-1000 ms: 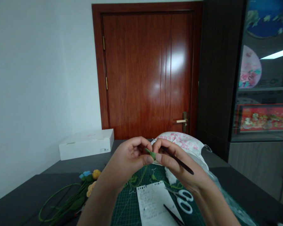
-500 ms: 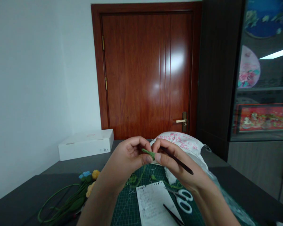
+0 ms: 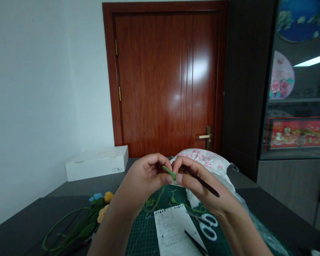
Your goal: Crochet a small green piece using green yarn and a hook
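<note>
Between my two hands is a small green crochet piece (image 3: 169, 172). My left hand (image 3: 146, 176) pinches it from the left with thumb and fingertips. From the other side, the thumb and index finger of my right hand (image 3: 196, 183) meet at the piece's right end. A dark crochet hook (image 3: 204, 184) lies across that right hand, its handle end pointing down to the right; its tip is hidden by the fingers. Green yarn (image 3: 160, 198) hangs below the hands toward the mat.
A green cutting mat (image 3: 141, 231) carries a handwritten sheet (image 3: 169, 227), a black pen-like tool (image 3: 196, 243) and white-handled scissors (image 3: 208, 227). Crocheted flowers (image 3: 102, 213) on green stems lie left. Behind stand a white box (image 3: 96, 165) and a printed white bag (image 3: 202, 159).
The green crochet piece has tipped slightly, its left end now a little higher. Both hands keep nearly the same place and grip.
</note>
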`<move>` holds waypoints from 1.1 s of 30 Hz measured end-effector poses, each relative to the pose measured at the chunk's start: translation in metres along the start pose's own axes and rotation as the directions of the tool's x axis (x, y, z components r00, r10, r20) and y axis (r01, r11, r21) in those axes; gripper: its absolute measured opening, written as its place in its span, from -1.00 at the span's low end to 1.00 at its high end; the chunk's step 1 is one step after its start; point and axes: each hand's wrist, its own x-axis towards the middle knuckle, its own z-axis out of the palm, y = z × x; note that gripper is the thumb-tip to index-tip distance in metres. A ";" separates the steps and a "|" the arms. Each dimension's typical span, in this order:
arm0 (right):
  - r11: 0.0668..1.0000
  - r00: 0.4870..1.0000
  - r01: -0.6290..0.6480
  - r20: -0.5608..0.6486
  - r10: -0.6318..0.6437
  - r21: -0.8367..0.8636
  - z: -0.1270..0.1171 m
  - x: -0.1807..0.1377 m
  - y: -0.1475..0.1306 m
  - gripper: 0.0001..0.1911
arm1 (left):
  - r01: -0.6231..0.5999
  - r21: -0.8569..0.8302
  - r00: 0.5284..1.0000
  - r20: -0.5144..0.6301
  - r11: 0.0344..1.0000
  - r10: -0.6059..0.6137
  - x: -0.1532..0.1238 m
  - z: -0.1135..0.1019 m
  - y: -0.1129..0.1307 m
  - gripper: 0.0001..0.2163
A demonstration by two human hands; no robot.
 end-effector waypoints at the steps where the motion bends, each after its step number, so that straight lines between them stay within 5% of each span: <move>1: 1.000 1.000 -0.003 -0.001 0.003 -0.002 0.000 0.000 0.000 -0.71 | 0.004 0.003 1.000 -0.005 1.000 -0.004 0.000 0.000 0.000 -0.87; 33: 0.999 0.999 -0.026 -0.017 0.027 0.026 0.001 0.003 0.003 -0.69 | -0.004 0.083 1.000 -0.018 0.997 0.005 -0.002 0.001 0.003 -0.83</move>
